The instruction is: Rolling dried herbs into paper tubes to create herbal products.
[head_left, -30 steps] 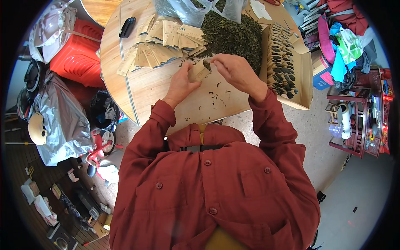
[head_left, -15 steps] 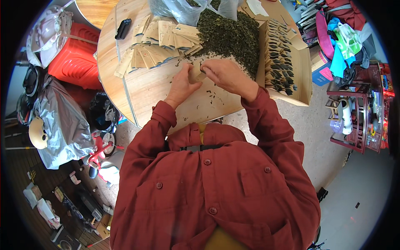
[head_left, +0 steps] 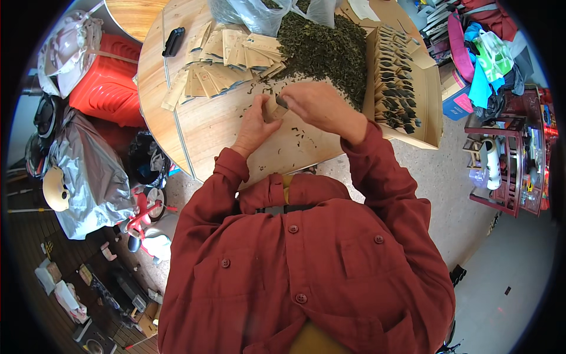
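My left hand (head_left: 253, 127) is closed around a small brown paper packet (head_left: 270, 108), thumb on the near side and fingers behind it. My right hand (head_left: 318, 107) is pinched at the packet's right edge, where a small dark piece (head_left: 282, 101), looking like the packet's dark lining or flap, shows by the fingertips. Beyond my hands lies a big heap of dark dried leaves (head_left: 321, 50). Flat brown paper packets (head_left: 206, 79) are fanned out to the left of it. Loose leaf bits are scattered on the wooden table (head_left: 221, 141) around my hands.
A cardboard box (head_left: 434, 112) at the table's right side holds rows of packets with dark tops (head_left: 398, 82). A clear plastic bag (head_left: 250, 15) lies at the far edge, and a black stapler-like object (head_left: 173, 42) at the far left. A red plastic stool (head_left: 109, 82) stands left of the table.
My right hand has shifted slightly left, over the packet's edge, and more of the dark piece shows at its fingertips. My left hand keeps its grip, moved barely left.
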`<state>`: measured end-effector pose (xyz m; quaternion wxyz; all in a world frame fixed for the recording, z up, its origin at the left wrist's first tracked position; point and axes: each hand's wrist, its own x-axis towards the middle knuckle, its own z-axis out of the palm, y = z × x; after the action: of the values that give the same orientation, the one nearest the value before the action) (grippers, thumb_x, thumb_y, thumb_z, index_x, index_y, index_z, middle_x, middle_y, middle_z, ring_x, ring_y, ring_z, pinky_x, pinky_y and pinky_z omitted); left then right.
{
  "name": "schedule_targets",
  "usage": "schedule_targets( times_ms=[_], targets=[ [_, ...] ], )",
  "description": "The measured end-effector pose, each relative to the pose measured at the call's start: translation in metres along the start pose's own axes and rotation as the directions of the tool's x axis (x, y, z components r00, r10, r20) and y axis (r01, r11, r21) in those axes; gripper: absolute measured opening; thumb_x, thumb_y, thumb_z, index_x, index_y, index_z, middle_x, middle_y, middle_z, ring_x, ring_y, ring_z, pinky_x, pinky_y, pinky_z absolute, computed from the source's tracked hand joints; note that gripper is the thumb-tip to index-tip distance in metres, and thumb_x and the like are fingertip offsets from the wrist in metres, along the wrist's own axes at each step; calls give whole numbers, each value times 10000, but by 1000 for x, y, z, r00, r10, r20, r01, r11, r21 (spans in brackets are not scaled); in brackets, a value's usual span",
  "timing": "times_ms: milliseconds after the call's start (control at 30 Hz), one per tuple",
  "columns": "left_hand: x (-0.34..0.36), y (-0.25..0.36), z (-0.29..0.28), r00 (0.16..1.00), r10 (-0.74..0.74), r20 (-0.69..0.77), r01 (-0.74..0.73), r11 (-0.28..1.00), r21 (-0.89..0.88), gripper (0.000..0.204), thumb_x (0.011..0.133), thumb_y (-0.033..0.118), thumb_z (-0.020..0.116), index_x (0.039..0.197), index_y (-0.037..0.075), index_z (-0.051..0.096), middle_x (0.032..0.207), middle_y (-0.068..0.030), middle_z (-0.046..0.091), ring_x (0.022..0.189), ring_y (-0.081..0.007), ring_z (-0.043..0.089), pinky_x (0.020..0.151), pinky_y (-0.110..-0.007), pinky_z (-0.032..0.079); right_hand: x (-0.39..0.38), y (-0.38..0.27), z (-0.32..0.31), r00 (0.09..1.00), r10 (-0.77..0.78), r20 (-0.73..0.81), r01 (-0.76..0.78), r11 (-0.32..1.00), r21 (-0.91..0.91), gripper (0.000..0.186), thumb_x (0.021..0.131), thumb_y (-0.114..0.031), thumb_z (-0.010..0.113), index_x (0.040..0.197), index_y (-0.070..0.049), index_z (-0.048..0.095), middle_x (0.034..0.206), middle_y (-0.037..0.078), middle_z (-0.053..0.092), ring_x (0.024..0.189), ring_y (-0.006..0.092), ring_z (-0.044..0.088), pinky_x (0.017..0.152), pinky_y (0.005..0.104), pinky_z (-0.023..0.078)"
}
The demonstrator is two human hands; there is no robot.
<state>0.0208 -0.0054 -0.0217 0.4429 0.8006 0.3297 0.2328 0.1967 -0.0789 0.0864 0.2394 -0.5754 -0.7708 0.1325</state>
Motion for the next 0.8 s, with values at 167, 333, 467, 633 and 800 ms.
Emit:
schedule_targets(
  times_ms=[167,333,467,633,800],
  targets=[
    [-4,-15,4,1000,4,1,-4,930,-366,533,709,61,769,1133,35,448,1064,-100,582,1025,-202,571,904,-313,445,-2,-7,-33,949,-22,-316,47,996,71,148,896,-92,568,994,2,628,773,131,637,641,266,616,590,334,486],
    [-5,2,0,994,94,-50,-106,832,-544,525,718,-7,753,1148,35,456,1142,-50,529,1088,-150,515,999,-277,384,-23,10,-24,896,379,-233,-246,859,450,158,940,-117,559,974,21,630,701,43,619,603,84,569,536,231,450],
    [-3,-12,1,997,78,10,-62,856,-514,553,728,-36,741,1202,47,469,1194,-53,540,1149,-144,497,1027,-309,382,-45,35,15,817,575,-32,-417,628,657,197,950,-166,571,947,19,638,673,19,612,561,60,548,519,208,450],
    [-8,-14,0,995,-16,101,66,854,-516,550,736,-21,744,1212,54,478,1183,-33,543,1124,-128,508,990,-277,409,-54,48,50,754,632,180,-454,302,838,281,959,-252,559,910,11,644,681,64,645,567,106,615,520,221,499],
    [-7,-2,-8,994,-95,52,108,905,-411,483,736,19,757,1145,13,502,1036,-41,605,935,-112,577,853,-257,476,-42,61,77,622,757,203,-374,59,926,296,959,-237,539,891,42,612,717,123,657,567,177,651,503,260,528]
  ],
)
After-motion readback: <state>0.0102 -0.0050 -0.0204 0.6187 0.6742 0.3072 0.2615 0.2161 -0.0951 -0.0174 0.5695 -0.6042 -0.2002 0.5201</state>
